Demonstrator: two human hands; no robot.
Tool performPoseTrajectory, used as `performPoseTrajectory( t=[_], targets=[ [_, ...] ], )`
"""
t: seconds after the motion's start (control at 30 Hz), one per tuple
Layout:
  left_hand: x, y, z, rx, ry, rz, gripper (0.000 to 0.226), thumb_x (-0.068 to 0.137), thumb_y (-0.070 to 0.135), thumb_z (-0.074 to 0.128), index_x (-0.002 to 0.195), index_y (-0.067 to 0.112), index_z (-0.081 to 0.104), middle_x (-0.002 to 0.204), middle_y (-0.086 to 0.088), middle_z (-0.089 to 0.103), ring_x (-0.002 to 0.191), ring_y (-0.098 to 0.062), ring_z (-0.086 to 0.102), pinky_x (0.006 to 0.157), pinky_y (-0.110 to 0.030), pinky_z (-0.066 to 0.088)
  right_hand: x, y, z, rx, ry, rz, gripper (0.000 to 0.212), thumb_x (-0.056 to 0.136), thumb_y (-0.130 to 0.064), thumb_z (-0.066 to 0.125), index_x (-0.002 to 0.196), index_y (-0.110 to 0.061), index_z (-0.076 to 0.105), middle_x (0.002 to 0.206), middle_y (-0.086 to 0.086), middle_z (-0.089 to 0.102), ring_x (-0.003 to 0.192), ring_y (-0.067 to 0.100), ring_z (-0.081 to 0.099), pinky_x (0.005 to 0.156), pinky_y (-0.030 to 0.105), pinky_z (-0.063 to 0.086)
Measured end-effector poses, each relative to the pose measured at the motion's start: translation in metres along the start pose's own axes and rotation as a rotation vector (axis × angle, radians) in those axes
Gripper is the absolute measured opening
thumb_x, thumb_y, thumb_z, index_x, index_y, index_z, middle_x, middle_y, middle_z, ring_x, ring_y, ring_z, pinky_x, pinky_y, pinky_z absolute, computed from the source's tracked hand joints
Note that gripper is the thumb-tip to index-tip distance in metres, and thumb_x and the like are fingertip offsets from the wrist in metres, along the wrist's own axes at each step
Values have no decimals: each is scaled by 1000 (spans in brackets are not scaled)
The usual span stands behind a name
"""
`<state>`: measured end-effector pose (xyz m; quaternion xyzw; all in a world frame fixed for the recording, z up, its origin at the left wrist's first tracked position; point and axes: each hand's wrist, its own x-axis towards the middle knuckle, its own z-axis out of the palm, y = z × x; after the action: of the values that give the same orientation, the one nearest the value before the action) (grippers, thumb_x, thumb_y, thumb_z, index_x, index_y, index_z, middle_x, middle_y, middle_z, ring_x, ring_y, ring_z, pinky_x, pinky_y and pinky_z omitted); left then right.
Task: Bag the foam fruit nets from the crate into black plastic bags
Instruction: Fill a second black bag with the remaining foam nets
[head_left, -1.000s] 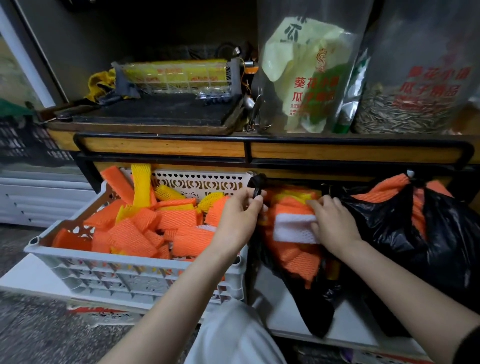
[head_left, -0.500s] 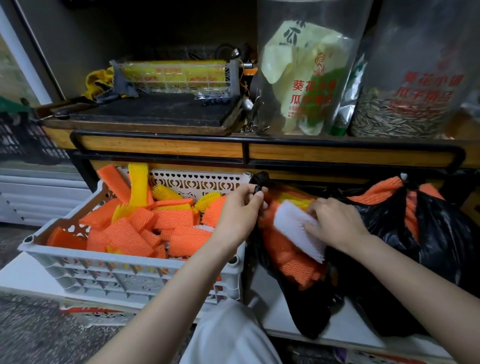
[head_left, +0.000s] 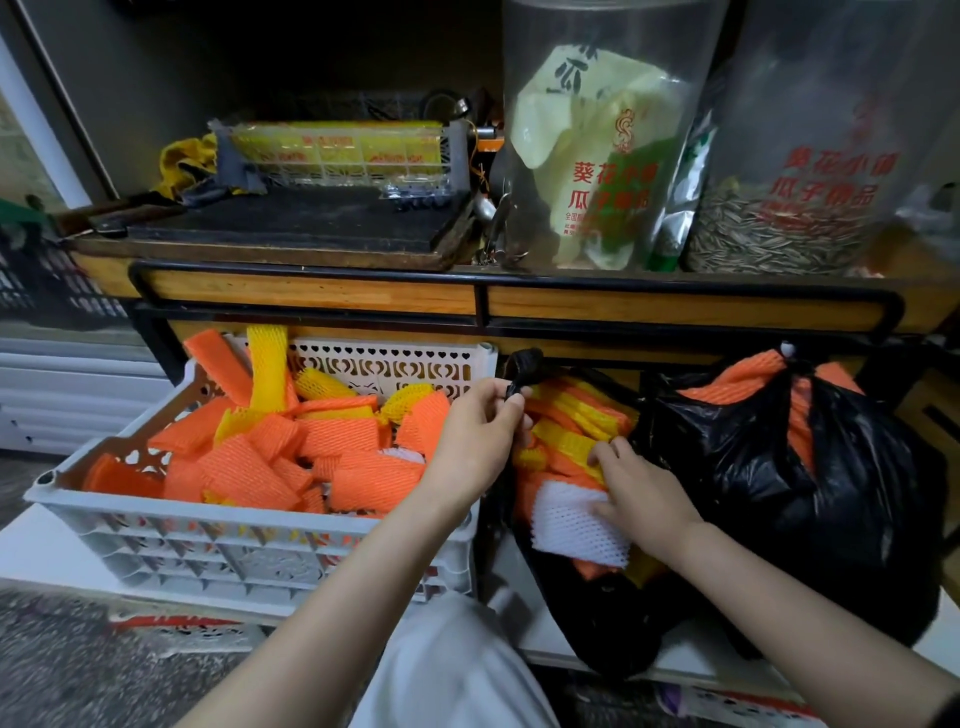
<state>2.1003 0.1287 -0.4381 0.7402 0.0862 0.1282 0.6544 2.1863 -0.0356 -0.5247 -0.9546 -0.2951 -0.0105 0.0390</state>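
A white plastic crate (head_left: 156, 525) at the left holds several orange and yellow foam fruit nets (head_left: 291, 452). To its right an open black plastic bag (head_left: 602, 618) is stuffed with orange and yellow nets. My left hand (head_left: 478, 441) pinches the bag's black handle (head_left: 524, 366) and holds it up. My right hand (head_left: 639, 493) presses a white foam net (head_left: 571, 525) down into the bag's mouth. A second black bag (head_left: 810, 488), tied at the top and full of orange nets, stands further right.
A wooden shelf edge with black rails (head_left: 467, 299) runs just above the crate and bags. On it stand a dark board (head_left: 291, 218), a yellow-lined basket (head_left: 337, 150) and two clear bags of sunflower seeds (head_left: 779, 228). Grey floor (head_left: 62, 665) lies at lower left.
My right hand has pushed the white net lower into the open bag, uncovering yellow nets above it. My left hand stays on the bag handle.
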Motion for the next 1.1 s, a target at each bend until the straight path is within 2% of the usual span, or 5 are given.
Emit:
performPoseTrajectory(
  t=[0.2, 0.43, 0.73, 0.87, 1.1],
  targets=[
    [-7, -3, 1, -22, -15, 21, 21, 98, 6, 42, 83, 16, 54, 71, -4, 52, 63, -13, 52, 61, -19, 44, -17, -12, 10, -127, 43, -92, 38, 85, -1, 53, 115, -20, 39, 114, 0, 38, 109, 19, 46, 61, 27, 32],
    [-20, -10, -11, 107, -18, 59, 30, 97, 6, 44, 71, 22, 46, 94, -19, 63, 65, -8, 53, 55, -12, 42, -33, -7, 9, -200, -203, -155, 45, 98, -22, 38, 142, -19, 28, 137, 1, 40, 124, 18, 44, 90, 33, 43],
    [-20, -23, -29, 426, -6, 216, 8, 94, 14, 51, 100, 16, 56, 76, 4, 53, 71, -10, 50, 63, -23, 38, -36, -35, -60, -14, 282, -162, 25, 96, -28, 46, 119, -23, 53, 114, -9, 59, 98, 12, 61, 63, 24, 41],
    [-29, -27, -47, 680, -12, 377, 14, 95, 21, 48, 106, 14, 54, 93, 2, 54, 89, -15, 51, 72, -22, 35, -23, -70, -93, 91, 515, -222, 16, 91, -21, 55, 106, -18, 57, 95, -7, 56, 89, 11, 58, 62, 21, 42],
    [-21, -44, -133, 1196, 75, 533, 18, 92, 28, 49, 95, 12, 57, 92, -5, 54, 89, -25, 51, 76, -34, 37, 18, -138, -100, 138, 540, -425, 15, 89, -16, 57, 104, -15, 56, 98, -3, 55, 91, 9, 49, 69, 19, 37]
  ],
)
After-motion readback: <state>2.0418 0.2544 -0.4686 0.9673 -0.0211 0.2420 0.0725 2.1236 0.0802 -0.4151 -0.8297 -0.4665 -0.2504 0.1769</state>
